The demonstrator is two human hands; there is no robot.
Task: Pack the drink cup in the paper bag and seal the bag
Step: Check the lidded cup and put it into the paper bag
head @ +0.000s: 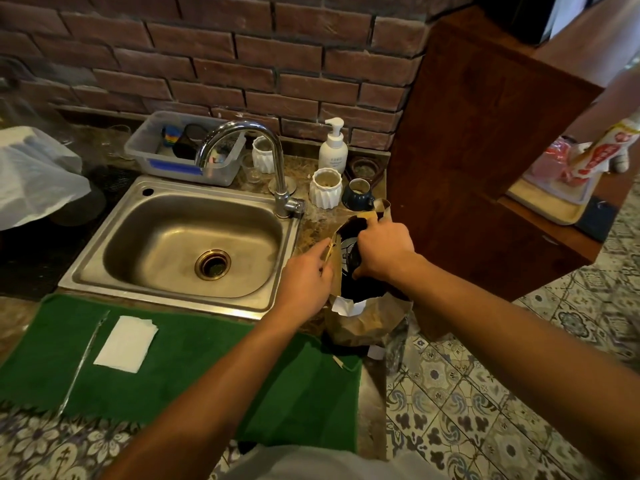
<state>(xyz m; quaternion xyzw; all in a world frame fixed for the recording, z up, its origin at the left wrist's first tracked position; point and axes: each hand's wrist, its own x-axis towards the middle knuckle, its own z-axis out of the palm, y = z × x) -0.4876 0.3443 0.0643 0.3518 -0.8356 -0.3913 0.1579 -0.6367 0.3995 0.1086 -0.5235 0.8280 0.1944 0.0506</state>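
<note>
A brown paper bag [372,317] stands open on the counter to the right of the sink. My left hand [304,282] pinches the bag's left rim and its twisted paper handle. My right hand [382,249] reaches into the bag's mouth and grips a dark drink cup [348,252] with a pale print, held partly inside the bag. The cup's lower part is hidden by the bag and my hand. A white slip of paper [346,306] pokes out at the bag's front edge.
A steel sink [173,237] with a chrome tap [277,161] lies left of the bag. A green mat [207,375] holds a folded white napkin [126,342] and a wrapped straw [85,358]. White ribbed cups [325,188], a soap pump [333,150] and a wooden cabinet [485,150] stand close behind.
</note>
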